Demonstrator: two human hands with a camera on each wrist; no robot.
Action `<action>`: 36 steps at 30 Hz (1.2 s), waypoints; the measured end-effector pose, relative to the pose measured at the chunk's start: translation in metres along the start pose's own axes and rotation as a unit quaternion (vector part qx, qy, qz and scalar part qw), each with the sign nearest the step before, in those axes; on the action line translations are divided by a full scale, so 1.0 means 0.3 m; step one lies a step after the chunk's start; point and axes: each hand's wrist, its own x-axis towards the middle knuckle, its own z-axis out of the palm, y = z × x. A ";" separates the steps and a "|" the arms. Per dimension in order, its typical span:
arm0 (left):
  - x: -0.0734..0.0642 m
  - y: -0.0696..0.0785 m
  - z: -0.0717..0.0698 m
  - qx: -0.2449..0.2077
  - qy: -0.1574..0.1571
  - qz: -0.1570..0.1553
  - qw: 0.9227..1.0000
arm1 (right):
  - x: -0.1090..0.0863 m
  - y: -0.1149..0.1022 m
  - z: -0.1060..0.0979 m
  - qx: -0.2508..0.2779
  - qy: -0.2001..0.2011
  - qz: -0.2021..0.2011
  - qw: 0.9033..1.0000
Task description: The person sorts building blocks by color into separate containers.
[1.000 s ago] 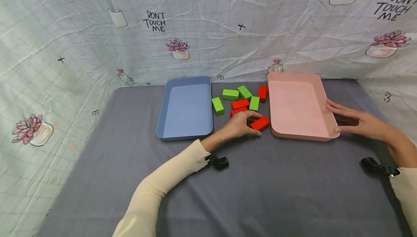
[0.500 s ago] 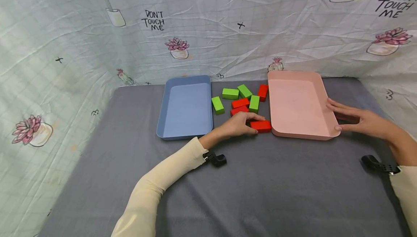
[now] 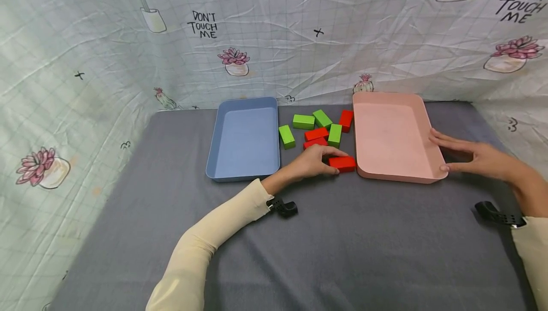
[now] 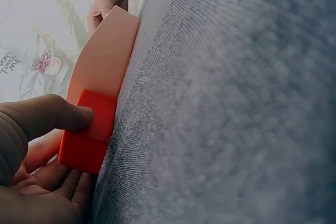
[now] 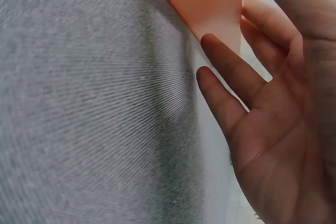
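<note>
Between the thumb and fingers of my left hand (image 3: pixel 314 162) is a red block (image 3: pixel 342 164), lying on the grey cloth with its far end against the pink tray (image 3: pixel 391 135). The left wrist view shows the thumb on the near face of this red block (image 4: pixel 97 124) and fingers behind it. On the tray's right side rests my right hand (image 3: pixel 484 160), fingers spread and thumb at the near corner. From the right wrist, this hand's fingers (image 5: pixel 231 69) look extended beside the pink wall (image 5: pixel 210 3).
Several green blocks (image 3: pixel 303 121) and further red blocks (image 3: pixel 316 134) lie loose between the pink tray and a blue tray (image 3: pixel 246 140). One red block (image 3: pixel 346 121) is beside the pink tray's left wall. A patterned sheet (image 3: pixel 274 30) hangs behind the table.
My left hand has turned the red block from a slant to lie straight, its end now against the pink tray. The right hand has stayed at the tray's side.
</note>
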 end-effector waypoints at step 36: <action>-0.012 -0.017 -0.004 -0.015 0.013 0.023 1.000 | -0.019 0.029 0.019 0.064 0.001 -0.029 0.998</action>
